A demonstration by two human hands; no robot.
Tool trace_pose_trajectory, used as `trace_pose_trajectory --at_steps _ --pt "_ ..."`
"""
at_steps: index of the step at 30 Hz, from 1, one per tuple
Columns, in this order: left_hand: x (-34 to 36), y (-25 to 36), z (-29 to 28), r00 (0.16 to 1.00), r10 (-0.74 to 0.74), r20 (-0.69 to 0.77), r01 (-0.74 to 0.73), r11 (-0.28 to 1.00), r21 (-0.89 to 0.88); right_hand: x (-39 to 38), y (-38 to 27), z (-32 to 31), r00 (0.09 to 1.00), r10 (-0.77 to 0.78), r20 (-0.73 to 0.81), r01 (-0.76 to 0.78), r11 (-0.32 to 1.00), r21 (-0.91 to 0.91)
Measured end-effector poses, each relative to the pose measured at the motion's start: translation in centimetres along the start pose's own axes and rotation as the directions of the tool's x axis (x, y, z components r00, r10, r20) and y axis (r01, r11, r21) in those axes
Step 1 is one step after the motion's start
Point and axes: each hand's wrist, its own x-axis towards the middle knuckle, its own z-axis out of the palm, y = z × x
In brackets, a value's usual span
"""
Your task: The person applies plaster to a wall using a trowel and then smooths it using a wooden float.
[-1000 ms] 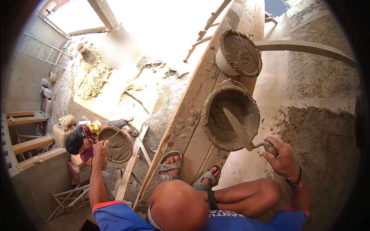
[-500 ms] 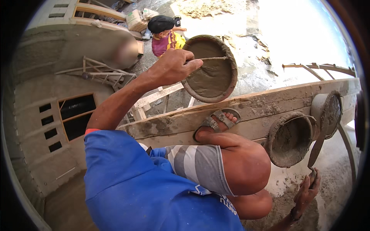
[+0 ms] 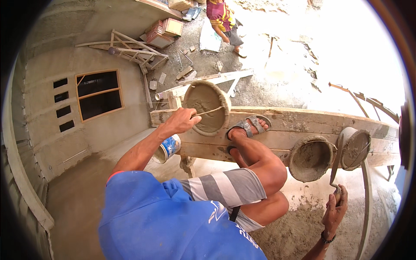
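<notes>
We observe the left hand (image 3: 182, 121) with fingers closed around the wire handle of a mortar-filled bucket (image 3: 206, 107) at the plank (image 3: 303, 119) edge. The right hand (image 3: 334, 212) grips a trowel (image 3: 336, 167) beside a second bucket (image 3: 310, 157).

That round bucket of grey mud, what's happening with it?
A person crouching on a wooden plank high above the ground holds the mortar-filled bucket with the left hand, which grips its thin wire handle at the plank's edge. The right hand holds a trowel by its handle, blade pointing up toward a second bucket of mortar on the plank. Another bucket lies beside that one. Far below, another person stands on the ground.
</notes>
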Motion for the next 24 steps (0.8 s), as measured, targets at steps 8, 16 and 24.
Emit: trace_pose_trajectory --at_steps 8,16,24 --pt "-6.3 -7.8 2.1 0.953 -0.277 0.121 0.271 0.961 0.061 2.2 -8.2 -0.3 0.964 -0.081 0.255 0.127 0.978 -0.167" --pt "-9.1 -13.5 5.8 0.905 -0.34 0.257 0.282 0.93 0.236 2.9 -8.7 2.4 0.929 -0.091 0.358 0.184 0.955 -0.234" --pt "-5.3 -13.1 5.3 0.931 -0.27 0.244 0.18 0.924 0.338 2.1 -0.1 2.3 0.977 0.092 0.192 -0.066 0.988 -0.137"
